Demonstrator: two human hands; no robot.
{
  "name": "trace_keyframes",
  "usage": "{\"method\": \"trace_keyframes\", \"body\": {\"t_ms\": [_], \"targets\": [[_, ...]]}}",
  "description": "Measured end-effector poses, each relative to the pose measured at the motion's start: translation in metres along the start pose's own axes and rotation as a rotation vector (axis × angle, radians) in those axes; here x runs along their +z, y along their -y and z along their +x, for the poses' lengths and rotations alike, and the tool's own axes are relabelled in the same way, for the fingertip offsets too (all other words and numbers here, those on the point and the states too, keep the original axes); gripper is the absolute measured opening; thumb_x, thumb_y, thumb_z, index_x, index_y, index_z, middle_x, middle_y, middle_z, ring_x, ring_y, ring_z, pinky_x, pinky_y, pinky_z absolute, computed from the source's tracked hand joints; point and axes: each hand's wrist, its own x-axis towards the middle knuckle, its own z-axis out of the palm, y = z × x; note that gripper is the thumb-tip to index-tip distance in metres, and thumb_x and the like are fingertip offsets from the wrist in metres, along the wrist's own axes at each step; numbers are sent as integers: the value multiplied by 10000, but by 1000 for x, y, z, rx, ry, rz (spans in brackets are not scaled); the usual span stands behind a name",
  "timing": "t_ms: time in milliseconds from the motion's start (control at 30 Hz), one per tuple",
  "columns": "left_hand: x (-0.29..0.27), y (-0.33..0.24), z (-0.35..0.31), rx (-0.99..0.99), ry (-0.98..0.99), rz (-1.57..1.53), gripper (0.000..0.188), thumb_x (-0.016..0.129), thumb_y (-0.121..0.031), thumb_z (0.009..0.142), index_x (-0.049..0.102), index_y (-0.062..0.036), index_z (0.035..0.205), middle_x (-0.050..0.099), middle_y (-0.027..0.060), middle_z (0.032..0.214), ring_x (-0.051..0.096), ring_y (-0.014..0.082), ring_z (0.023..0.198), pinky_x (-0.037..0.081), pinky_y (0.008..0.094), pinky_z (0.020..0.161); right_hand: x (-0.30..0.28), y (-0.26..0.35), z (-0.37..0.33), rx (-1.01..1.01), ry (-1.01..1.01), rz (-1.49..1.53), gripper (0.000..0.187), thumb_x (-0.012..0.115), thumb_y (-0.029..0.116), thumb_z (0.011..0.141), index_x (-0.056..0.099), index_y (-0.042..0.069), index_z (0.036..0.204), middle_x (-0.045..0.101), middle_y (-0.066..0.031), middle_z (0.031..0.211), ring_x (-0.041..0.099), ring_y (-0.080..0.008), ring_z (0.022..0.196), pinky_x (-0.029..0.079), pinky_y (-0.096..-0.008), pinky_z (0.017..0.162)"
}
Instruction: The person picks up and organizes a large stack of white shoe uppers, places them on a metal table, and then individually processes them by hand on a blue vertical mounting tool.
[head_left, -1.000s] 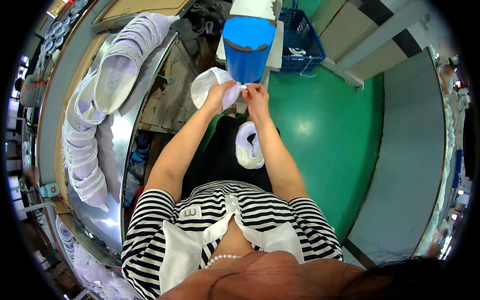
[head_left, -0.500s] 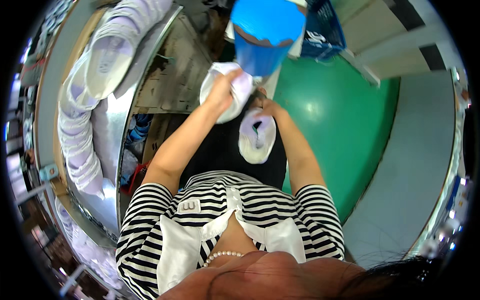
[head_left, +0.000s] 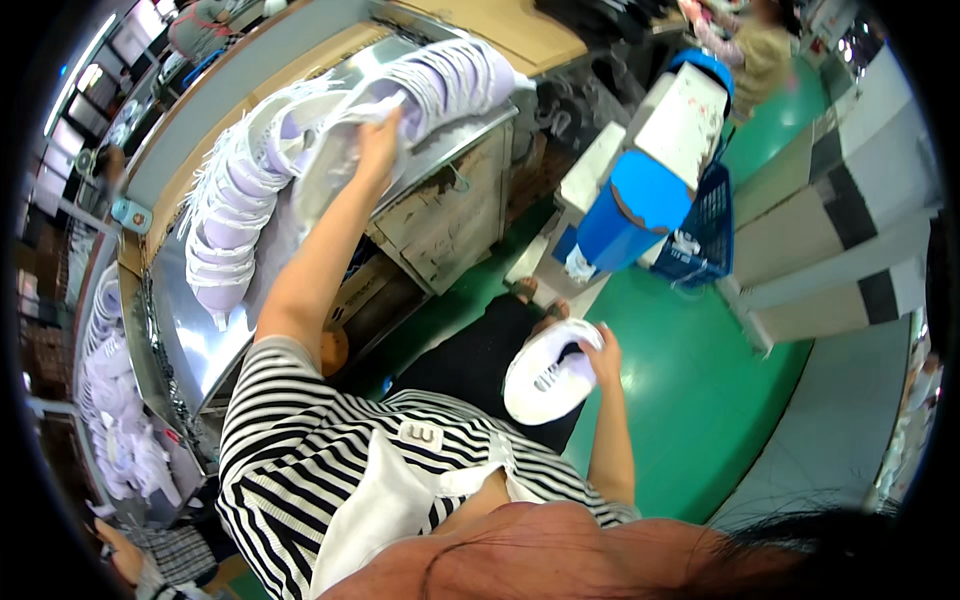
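Head view shows the left hand (head_left: pixel 378 135) reaching far out and up, with the arm almost straight. Its fingers rest on a white shoe (head_left: pixel 335 165) in a long row of white shoes (head_left: pixel 250 190) that lies on a shiny metal table (head_left: pixel 205 345). I cannot tell if the fingers are closed around that shoe or only touching it.

The right hand (head_left: pixel 603 355) stays low, near the lap, with the elbow bent. It is gripping one white shoe upper (head_left: pixel 548 372) by its edge, and the open side of the shoe faces up.

Between the two hands stands a wooden cabinet (head_left: pixel 450 215) under the table. A blue and white machine (head_left: pixel 640 195) stands just past the right hand, above the green floor (head_left: pixel 700 400). One dark blue crate (head_left: pixel 705 235) sits behind the machine. More white shoes (head_left: pixel 115 400) are piled at the far left; there are too many to count.
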Motion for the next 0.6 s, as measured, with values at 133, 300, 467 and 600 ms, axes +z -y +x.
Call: {"method": "trace_keyframes", "body": {"t_ms": [133,300,467,600], "targets": [[10,52,119,165,-13,63,513,633,-385,852,564,25,1152,632,138,1079,584,245,992,433,343,880,-40,3,-46,-34,-309,467,485,713,17,728,542,5,1182,582,-95,1148,556,-200,1043,442,-316,910],[11,50,68,285,-27,155,610,680,-397,797,492,48,1170,590,224,1113,525,313,1100,393,372,940,-60,68,-102,-15,-615,642,537,681,-19,759,460,-9,1248,537,-111,1198,539,-204,1062,445,-301,908],[20,21,-168,49,688,-37,361,531,-316,936,512,-20,1142,584,71,1030,567,151,924,457,266,746,-35,87,-79,-75,-787,481,684,745,40,711,399,12,1301,447,-122,1279,428,-228,1193,311,-345,1044],[63,38,-270,-545,1321,-389,493,466,-459,943,496,-56,1225,554,54,1168,509,154,1086,415,308,850,-18,161,-63,-179,-754,439,886,777,39,646,272,11,1374,333,-166,1361,360,-284,1262,270,-377,1077]]}}
